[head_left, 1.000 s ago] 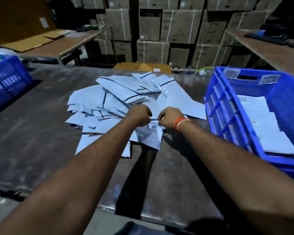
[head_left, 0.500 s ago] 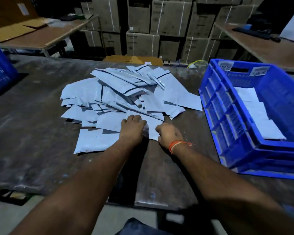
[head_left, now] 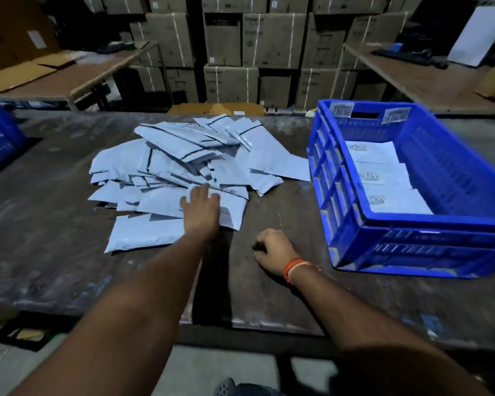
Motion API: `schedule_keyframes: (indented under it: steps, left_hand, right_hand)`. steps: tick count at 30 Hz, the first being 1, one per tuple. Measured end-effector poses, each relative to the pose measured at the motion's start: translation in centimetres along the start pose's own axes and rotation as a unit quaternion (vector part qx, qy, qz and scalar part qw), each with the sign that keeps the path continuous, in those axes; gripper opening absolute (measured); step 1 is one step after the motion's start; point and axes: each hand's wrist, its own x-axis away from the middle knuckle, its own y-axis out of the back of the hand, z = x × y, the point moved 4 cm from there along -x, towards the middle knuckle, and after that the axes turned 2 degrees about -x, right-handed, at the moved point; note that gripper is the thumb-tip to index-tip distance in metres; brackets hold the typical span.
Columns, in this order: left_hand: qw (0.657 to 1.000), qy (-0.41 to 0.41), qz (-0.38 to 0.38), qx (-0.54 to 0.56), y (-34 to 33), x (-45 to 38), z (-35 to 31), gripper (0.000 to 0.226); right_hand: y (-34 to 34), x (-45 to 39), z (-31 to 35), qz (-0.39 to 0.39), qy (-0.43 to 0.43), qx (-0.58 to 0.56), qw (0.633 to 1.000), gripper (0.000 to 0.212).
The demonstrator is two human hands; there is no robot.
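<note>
A loose heap of white mailer bags (head_left: 183,164) lies on the dark worn table (head_left: 55,252). My left hand (head_left: 200,208) lies flat, fingers spread, on the nearest bag (head_left: 232,210) at the heap's front edge. My right hand (head_left: 272,250), with an orange band at the wrist, rests on the bare tabletop to the right of the heap with its fingers curled under; nothing shows in it. A blue plastic crate (head_left: 340,195) stands at the right and holds three white labelled bags (head_left: 383,178) laid flat.
Another blue crate (head_left: 0,132) sits at the table's left edge. Stacked cardboard boxes (head_left: 269,52) fill the back wall. Wooden side tables stand at the far left (head_left: 92,75) and far right (head_left: 412,75). A flat brown carton (head_left: 215,108) lies behind the table.
Both hands were gripping one bag together above the heap. The bag now lies on the table; my left hand flattened on it and my right hand pulled back onto the bare tabletop.
</note>
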Motion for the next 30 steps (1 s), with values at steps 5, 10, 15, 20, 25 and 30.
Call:
schedule_keyframes:
  steps: [5,10,15,20,25,30]
  left_hand:
    - [0.943,0.247,0.017,0.22,-0.1,0.9,2.8,0.025]
    - [0.935,0.24,0.052,0.256,0.0,1.2,3.5,0.03]
    - [0.859,0.257,0.071,0.437,-0.5,1.3,4.0,0.02]
    - [0.786,0.306,0.09,0.53,-1.2,0.6,4.3,0.019]
    - [0.746,0.266,0.168,0.587,0.7,1.0,1.8,0.014]
    - [0.709,0.278,0.216,0.611,1.5,1.9,-1.2,0.016]
  right_hand:
    - [1.3,2.3,-1.3,-0.028,0.003,-0.045,0.999,0.027]
    - [0.9,2.1,-1.2,-0.03,0.0,-0.091,0.995,0.028]
    - [0.2,0.9,0.1,-0.031,-0.007,-0.123,0.992,0.027]
    - [0.3,-0.6,1.5,-0.06,0.007,-0.114,0.992,0.034]
    - [0.9,-2.3,2.3,-0.097,-0.001,-0.106,0.99,0.035]
    - [1.4,-1.9,2.0,-0.061,-0.029,-0.056,0.996,0.031]
